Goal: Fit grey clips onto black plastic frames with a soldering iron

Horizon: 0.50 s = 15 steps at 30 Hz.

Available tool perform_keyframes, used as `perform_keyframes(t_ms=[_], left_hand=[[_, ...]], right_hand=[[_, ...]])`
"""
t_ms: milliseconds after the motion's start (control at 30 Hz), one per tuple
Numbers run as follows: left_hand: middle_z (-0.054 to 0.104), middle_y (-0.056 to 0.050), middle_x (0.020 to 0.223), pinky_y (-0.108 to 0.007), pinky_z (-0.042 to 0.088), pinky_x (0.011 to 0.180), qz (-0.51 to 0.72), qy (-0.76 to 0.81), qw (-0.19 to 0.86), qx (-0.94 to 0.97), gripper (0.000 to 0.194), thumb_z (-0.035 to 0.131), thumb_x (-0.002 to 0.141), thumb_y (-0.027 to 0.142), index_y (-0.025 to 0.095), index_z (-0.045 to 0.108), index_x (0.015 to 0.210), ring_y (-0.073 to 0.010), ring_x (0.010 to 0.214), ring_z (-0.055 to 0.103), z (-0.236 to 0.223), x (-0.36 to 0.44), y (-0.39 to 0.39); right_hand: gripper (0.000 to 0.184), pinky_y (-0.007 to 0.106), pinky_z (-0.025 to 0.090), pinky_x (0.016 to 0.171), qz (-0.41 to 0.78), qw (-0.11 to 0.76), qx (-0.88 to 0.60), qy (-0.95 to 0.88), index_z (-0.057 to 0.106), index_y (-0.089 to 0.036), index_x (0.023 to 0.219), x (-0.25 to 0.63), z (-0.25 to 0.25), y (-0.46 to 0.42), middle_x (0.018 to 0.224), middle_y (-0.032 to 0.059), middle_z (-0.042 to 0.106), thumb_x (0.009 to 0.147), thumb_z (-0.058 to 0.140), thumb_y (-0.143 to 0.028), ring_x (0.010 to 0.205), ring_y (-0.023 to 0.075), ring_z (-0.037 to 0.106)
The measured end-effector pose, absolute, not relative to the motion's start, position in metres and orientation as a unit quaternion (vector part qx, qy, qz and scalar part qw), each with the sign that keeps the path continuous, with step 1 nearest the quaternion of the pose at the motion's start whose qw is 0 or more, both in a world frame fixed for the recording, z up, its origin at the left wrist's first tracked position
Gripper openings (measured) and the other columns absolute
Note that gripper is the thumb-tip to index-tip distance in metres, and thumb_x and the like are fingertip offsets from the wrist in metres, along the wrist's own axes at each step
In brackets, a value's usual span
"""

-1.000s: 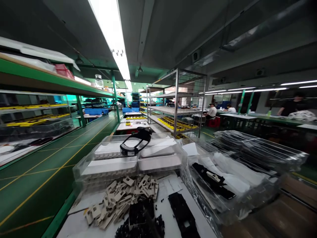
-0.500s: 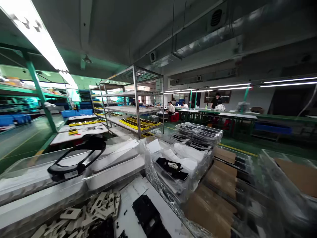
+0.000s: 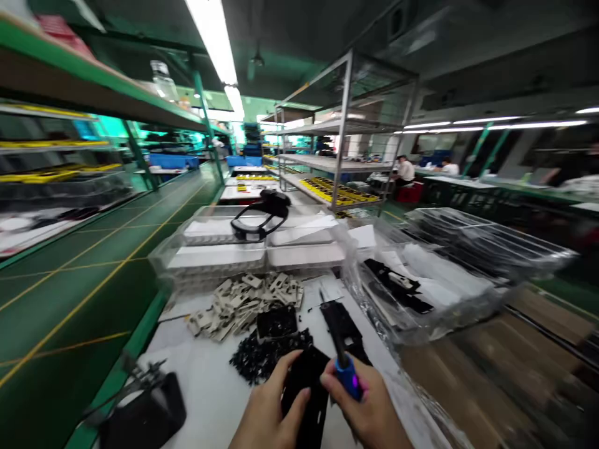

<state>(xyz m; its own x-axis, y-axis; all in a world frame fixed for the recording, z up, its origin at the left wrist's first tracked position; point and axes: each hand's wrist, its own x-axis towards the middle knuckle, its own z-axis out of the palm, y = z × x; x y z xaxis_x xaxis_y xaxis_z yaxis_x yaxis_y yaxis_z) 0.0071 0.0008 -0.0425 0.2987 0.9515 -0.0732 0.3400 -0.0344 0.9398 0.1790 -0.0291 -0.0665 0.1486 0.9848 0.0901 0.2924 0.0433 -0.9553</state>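
Note:
My left hand grips a black plastic panel by its edges, thumb on its face. In my right hand is what looks like a soldering iron, with a blue handle, a small purple light and a dark shaft tilted up and away. The fingers of that hand are close beside the panel's right edge. Beyond it another black panel lies on the white tabletop. A heap of small black parts, with a small black tray at its back, sits ahead of my left hand.
Beige plastic pieces are piled behind the black parts. Clear trays hold white sheets, with a black strapped headset-like object on top. A blurred black stand is at left, cartons at right, a metal rack behind.
The view has swung left and down. Both hands have come into view, holding the black panel and the soldering iron.

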Motion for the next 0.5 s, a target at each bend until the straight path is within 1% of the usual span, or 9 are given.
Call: perform_keyframes(t_ms=[100, 200, 300, 400, 500], left_hand=[[0.072, -0.009, 0.114, -0.028, 0.049, 0.088, 0.285, 0.519, 0.469, 0.655, 0.042, 0.057, 0.086, 0.032, 0.022, 0.058, 0.127, -0.0251, 0.104, 0.067, -0.025, 0.002, -0.005], [0.072, -0.008, 0.111, -0.027, 0.048, 0.085, 0.288, 0.525, 0.464, 0.653, 0.039, 0.054, 0.088, 0.03, 0.023, 0.057, 0.126, -0.0248, 0.103, 0.066, -0.017, 0.002, -0.016], [0.07, -0.009, 0.114, -0.028, 0.047, 0.088, 0.28, 0.523, 0.468, 0.655, 0.035, 0.051, 0.089, 0.029, 0.022, 0.056, 0.123, -0.0253, 0.107, 0.064, -0.015, 0.002, -0.024], [0.068, -0.01, 0.119, -0.029, 0.045, 0.09, 0.275, 0.514, 0.479, 0.657, 0.033, 0.049, 0.09, 0.027, 0.022, 0.053, 0.122, -0.0248, 0.109, 0.063, -0.013, 0.002, -0.03], [0.068, -0.009, 0.118, -0.029, 0.045, 0.088, 0.276, 0.504, 0.489, 0.656, 0.031, 0.046, 0.091, 0.023, 0.022, 0.05, 0.122, -0.0236, 0.107, 0.063, -0.01, 0.001, -0.034]], right_hand=[[0.032, 0.023, 0.042, 0.058, 0.304, 0.508, -0.596, -0.543, 0.064, -0.02, 0.078, 0.173, -0.063, -0.034, 0.063, -0.0002, 0.057, 0.088, 0.059, -0.05, 0.057, 0.0138, 0.051], [0.029, 0.024, 0.043, 0.058, 0.259, 0.515, -0.593, -0.562, 0.064, -0.021, 0.078, 0.166, -0.062, -0.039, 0.063, 0.0007, 0.058, 0.091, 0.058, -0.046, 0.057, 0.0148, 0.052], [0.026, 0.024, 0.042, 0.059, 0.228, 0.51, -0.583, -0.589, 0.064, -0.021, 0.079, 0.16, -0.062, -0.041, 0.067, 0.0016, 0.06, 0.094, 0.054, -0.04, 0.06, 0.0153, 0.054], [0.023, 0.024, 0.041, 0.058, 0.218, 0.499, -0.578, -0.607, 0.064, -0.022, 0.08, 0.155, -0.061, -0.043, 0.065, 0.0001, 0.059, 0.094, 0.054, -0.037, 0.058, 0.015, 0.053], [0.021, 0.024, 0.039, 0.053, 0.21, 0.507, -0.572, -0.61, 0.064, -0.022, 0.08, 0.151, -0.061, -0.045, 0.061, -0.0024, 0.056, 0.094, 0.055, -0.034, 0.054, 0.014, 0.05]])
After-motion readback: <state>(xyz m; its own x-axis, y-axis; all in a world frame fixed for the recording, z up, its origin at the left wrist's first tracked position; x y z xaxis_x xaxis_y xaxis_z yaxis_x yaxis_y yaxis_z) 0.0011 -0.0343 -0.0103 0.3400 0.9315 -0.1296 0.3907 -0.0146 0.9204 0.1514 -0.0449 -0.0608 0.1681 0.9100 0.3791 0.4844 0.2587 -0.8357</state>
